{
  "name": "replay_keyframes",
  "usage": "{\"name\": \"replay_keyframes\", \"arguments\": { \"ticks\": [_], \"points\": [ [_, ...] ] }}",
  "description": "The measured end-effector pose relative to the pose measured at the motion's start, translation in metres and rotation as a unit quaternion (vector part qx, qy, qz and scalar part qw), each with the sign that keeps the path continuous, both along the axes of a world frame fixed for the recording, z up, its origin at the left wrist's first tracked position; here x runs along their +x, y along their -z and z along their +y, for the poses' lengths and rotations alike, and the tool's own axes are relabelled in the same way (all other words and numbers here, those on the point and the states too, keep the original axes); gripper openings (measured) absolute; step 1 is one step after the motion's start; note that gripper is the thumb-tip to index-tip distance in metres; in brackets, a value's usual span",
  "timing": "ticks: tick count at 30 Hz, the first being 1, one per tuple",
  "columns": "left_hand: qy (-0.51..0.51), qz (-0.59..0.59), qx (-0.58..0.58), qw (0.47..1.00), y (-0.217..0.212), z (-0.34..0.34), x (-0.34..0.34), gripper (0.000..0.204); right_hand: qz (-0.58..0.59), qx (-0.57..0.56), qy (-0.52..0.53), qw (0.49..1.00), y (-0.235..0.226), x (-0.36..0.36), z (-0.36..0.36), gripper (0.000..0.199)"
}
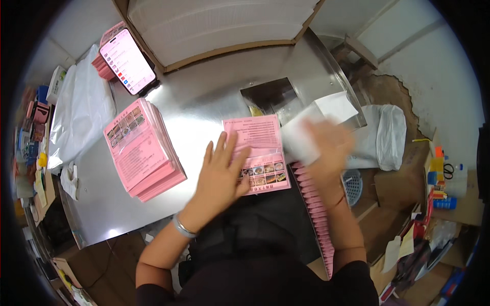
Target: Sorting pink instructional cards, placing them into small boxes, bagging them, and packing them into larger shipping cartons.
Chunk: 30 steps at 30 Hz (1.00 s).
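Observation:
A pink printed leaflet (pixel 253 130) with rows of small food pictures lies at the table's near edge, a fold or band crossing its middle. My left hand (pixel 223 166) rests on its left part, fingers stretched out and spread. To the right, my right hand (pixel 329 145) is smeared by motion, so its fingers cannot be made out. Beside it is a blurred white piece (pixel 300 135), overlapping the leaflet's right side; whether the hand grips it is unclear. A white sheet (pixel 338 107) reaches beyond it. Left of my left hand stands a thick stack of similar pink leaflets (pixel 140 153).
A lit phone (pixel 127 61) leans on pink bundles at the back left. White plastic bags (pixel 81 107) lie at the left edge. An open carton (pixel 204 56) stands at the back. Upright pink pieces (pixel 314 214) fill a narrow row beneath my right arm. A dark tray (pixel 270 97) lies behind the leaflet.

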<state>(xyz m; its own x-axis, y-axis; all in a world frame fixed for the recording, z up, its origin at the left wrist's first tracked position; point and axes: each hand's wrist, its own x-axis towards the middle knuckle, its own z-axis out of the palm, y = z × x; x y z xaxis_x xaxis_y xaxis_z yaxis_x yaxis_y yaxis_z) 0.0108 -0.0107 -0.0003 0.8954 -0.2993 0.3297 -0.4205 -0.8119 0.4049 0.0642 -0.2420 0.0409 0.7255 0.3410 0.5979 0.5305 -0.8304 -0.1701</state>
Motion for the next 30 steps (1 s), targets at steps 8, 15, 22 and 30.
{"name": "replay_keyframes", "arguments": {
  "ticks": [8,15,22,30],
  "points": [
    [0.097,0.033,-0.135,0.985,-0.02,-0.031,0.014,0.064,0.182,-0.17,-0.128,0.96,0.033,0.018,0.059,0.021],
    [-0.206,0.027,-0.283,0.936,0.005,0.065,-0.021,0.045,0.075,0.022,0.01,0.997,0.011,0.056,0.039,0.012],
    [-0.355,-0.052,0.242,0.901,-0.023,0.153,-0.015,0.021,-0.035,-0.055,0.136,0.989,0.004,0.047,-0.013,0.025],
    [-0.061,-0.018,-0.007,0.998,-0.004,-0.016,0.01,0.039,0.036,0.003,0.067,0.997,-0.007,0.043,-0.032,0.025]
  ]
}}
